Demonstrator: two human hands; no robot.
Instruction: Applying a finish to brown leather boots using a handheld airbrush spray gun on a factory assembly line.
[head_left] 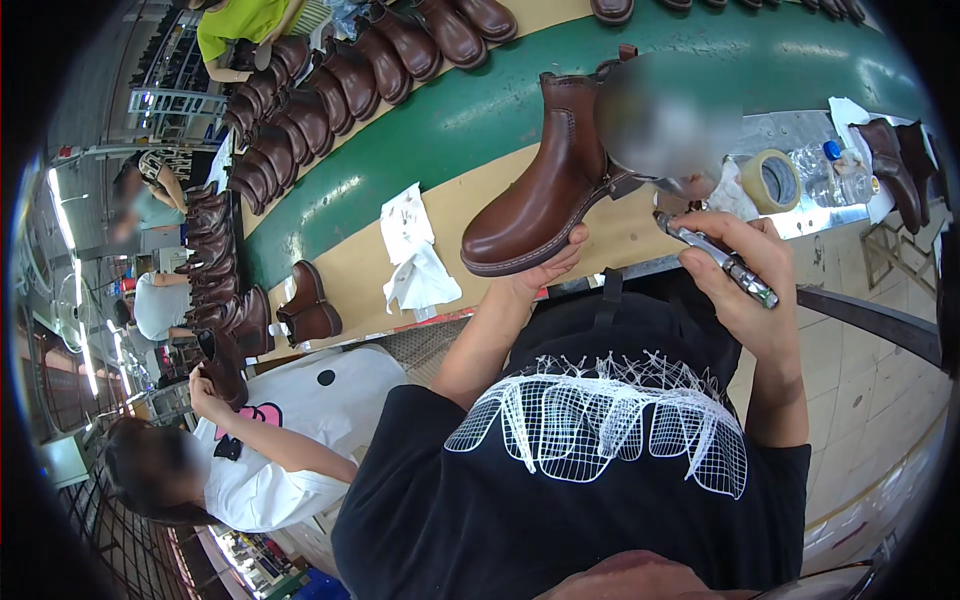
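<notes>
A shiny brown ankle boot [548, 190] is raised in front of me over the near side of the bench, its toe pointing left and toward me. My left hand [548, 268] grips it from below, fingers curled at the sole. A blurred patch hides part of the boot's back. Just right of the heel, my right hand [745, 285] is closed around a dark, shiny pen [728, 262]. The pen's tip points up and left toward the boot, with a gap between them.
A green conveyor belt [440, 130] crosses behind, with rows of brown boots [350, 75] beyond it. White paper [415, 255] and another boot [308, 305] lie left. Tape [770, 182], a plastic bottle [825, 172] and boots [890, 170] stand right. A co-worker [270, 450] handles a boot at left.
</notes>
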